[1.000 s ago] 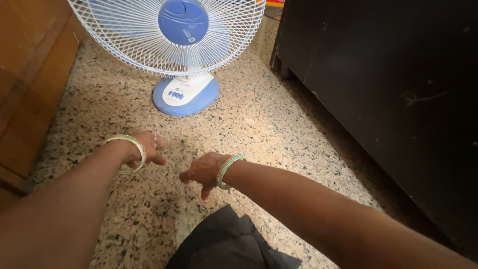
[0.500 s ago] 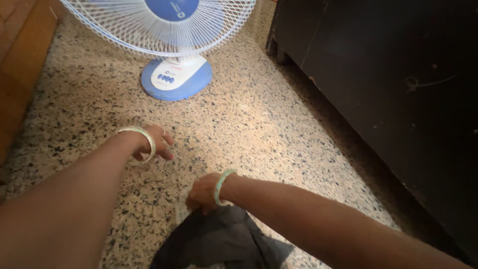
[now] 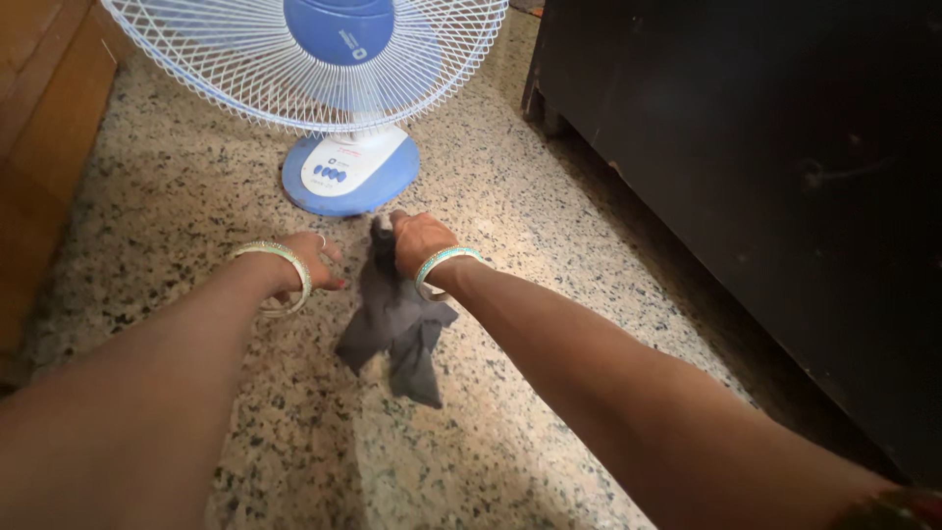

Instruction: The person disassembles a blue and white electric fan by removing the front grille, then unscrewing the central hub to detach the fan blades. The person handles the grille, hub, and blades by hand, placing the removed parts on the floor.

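My right hand [image 3: 416,238] grips a dark grey cloth [image 3: 394,319] by its top, and the cloth hangs down in folds above the speckled floor. A greenish bangle circles that wrist. My left hand [image 3: 312,259] is held out just to the left of the cloth with fingers loosely curled, a pale bangle on the wrist and a ring on one finger; it holds nothing. A blue and white table fan [image 3: 324,59] stands on the floor just beyond both hands, its round blue base [image 3: 350,175] close to my right hand.
A tall black cabinet [image 3: 765,177] fills the right side, its foot resting on the speckled stone floor [image 3: 549,255]. Brown wooden furniture [image 3: 39,128] lines the left edge. The fan blocks the far end of the strip of floor between them.
My right hand dropped to the dark cloth on the floor, took hold of it and lifted it forward toward the fan. My left hand stayed nearly in place.
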